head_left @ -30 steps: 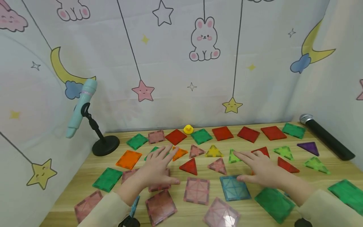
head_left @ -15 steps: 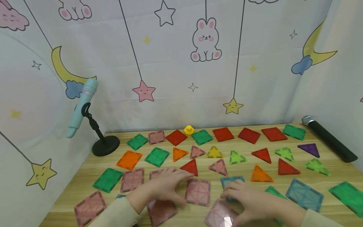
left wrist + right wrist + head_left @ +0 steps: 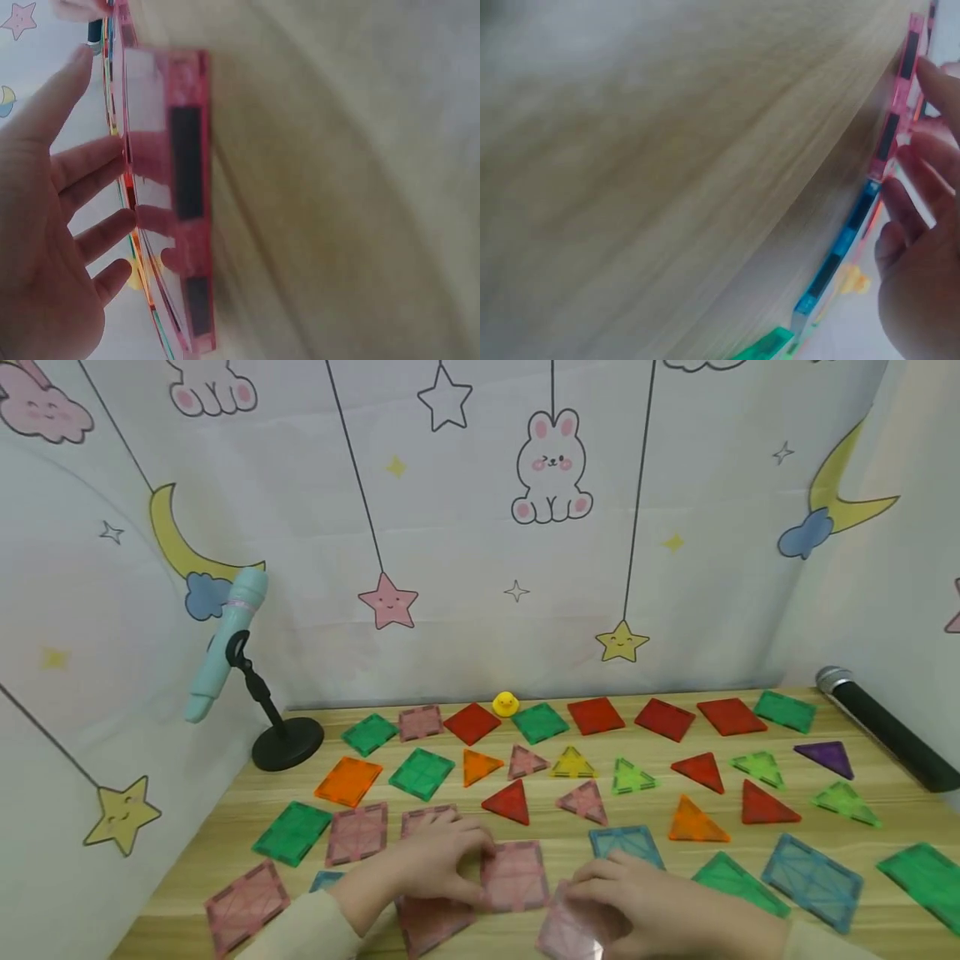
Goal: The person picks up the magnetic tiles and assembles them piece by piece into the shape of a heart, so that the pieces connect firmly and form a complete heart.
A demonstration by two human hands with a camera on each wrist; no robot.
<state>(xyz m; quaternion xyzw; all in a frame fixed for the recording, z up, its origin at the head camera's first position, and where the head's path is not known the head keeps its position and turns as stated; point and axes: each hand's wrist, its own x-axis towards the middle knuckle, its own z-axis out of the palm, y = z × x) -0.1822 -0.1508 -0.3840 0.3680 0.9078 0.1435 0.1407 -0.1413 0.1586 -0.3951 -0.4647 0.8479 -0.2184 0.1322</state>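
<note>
In the head view my left hand [image 3: 435, 860] reaches over the near left of the table. Its fingertips and thumb touch the left side of a pink square magnetic tile [image 3: 517, 877]. The left wrist view shows loosely spread fingers [image 3: 105, 236] against the face of a pink tile [image 3: 187, 247], seen edge-on. My right hand [image 3: 637, 897] lies over another pink square magnetic tile [image 3: 566, 927], partly covering it. Bent fingers [image 3: 904, 210] meet a pink tile [image 3: 889, 135] in the right wrist view. A blue square tile [image 3: 630, 843] sits just beyond this hand.
Several coloured square and triangular tiles lie flat in loose rows across the wooden table [image 3: 300, 893]. A yellow toy duck [image 3: 506, 704] stands at the back. A mint microphone on a stand [image 3: 288, 743] is at left; a black microphone [image 3: 892, 731] lies at right.
Both hands have come down and nearer from above the tiles. The right hand has moved left onto a pink tile. The two pink tiles by the hands have shifted slightly left.
</note>
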